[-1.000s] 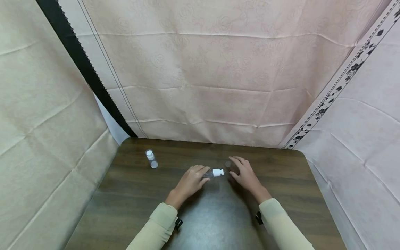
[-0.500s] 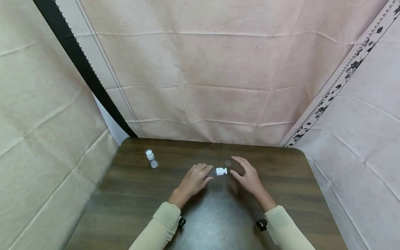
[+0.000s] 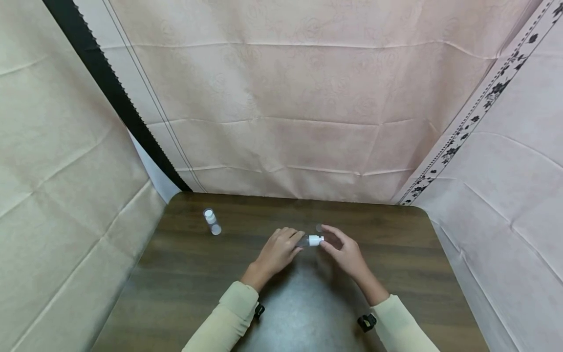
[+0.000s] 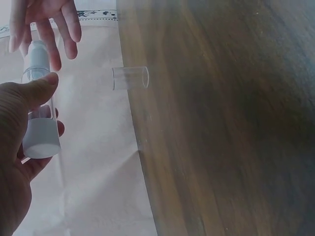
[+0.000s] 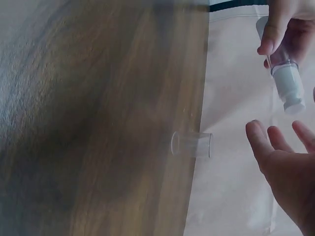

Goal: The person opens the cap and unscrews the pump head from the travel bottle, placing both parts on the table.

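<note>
My left hand grips a small clear pump bottle with a white base and a white pump top. In the head view the bottle lies sideways above the table, its white top pointing right. My right hand is beside that top with thumb and fingers spread around its end. In the right wrist view, the right hand's fingers appear apart from the pump top. A clear cylindrical cap stands on the table just beyond the hands.
A second small bottle with a white top stands at the table's back left. The dark wooden table ends at a far edge against hanging pale cloth. Cloth also hangs on the left and right sides.
The left hand has carried the bottle slightly to the right. The right hand first drew back a little, then came in close to the pump top.
</note>
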`<act>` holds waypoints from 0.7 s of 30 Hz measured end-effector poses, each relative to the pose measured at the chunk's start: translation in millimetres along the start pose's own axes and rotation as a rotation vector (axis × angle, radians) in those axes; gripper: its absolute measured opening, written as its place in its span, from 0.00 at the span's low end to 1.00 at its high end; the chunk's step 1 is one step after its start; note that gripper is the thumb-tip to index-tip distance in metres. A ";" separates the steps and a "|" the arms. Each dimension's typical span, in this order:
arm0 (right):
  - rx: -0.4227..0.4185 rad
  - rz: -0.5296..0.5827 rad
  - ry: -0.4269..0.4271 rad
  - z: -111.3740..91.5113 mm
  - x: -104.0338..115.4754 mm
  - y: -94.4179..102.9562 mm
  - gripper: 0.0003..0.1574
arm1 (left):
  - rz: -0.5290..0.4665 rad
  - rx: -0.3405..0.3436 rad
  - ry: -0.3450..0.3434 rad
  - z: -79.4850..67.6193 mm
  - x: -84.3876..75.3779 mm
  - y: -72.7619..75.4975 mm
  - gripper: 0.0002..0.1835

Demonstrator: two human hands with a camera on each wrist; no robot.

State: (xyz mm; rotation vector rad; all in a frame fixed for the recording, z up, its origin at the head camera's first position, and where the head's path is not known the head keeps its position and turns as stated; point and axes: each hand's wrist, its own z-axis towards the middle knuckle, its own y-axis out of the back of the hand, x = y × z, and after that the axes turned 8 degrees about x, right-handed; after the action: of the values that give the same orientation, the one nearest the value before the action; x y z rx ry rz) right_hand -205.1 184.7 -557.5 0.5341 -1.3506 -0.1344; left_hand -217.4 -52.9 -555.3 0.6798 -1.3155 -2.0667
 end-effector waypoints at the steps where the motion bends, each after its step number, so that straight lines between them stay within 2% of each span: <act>1: 0.004 0.015 -0.006 0.3 0.0 -0.8 0.27 | 0.008 0.000 -0.002 0.6 -0.3 -0.3 0.22; 6: 0.031 0.086 -0.018 1.4 -0.9 -3.4 0.25 | 0.041 -0.002 -0.018 2.9 -2.1 -0.7 0.20; 10: 0.043 0.084 -0.039 1.8 1.8 -4.5 0.24 | 0.069 -0.005 -0.033 4.5 -5.0 0.0 0.20; 14: 0.046 0.073 -0.097 2.7 5.2 -5.7 0.21 | 0.096 -0.013 -0.048 6.7 -7.8 -1.3 0.19; 21: 0.048 0.122 -0.162 2.3 6.7 -4.7 0.19 | 0.112 -0.055 -0.068 9.5 -12.2 -3.2 0.19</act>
State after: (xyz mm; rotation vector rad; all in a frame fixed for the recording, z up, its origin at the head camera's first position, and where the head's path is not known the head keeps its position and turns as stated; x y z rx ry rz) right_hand -204.7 177.3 -553.3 0.4877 -1.5444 -0.0461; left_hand -216.1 -37.2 -553.4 0.5045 -1.2989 -2.0437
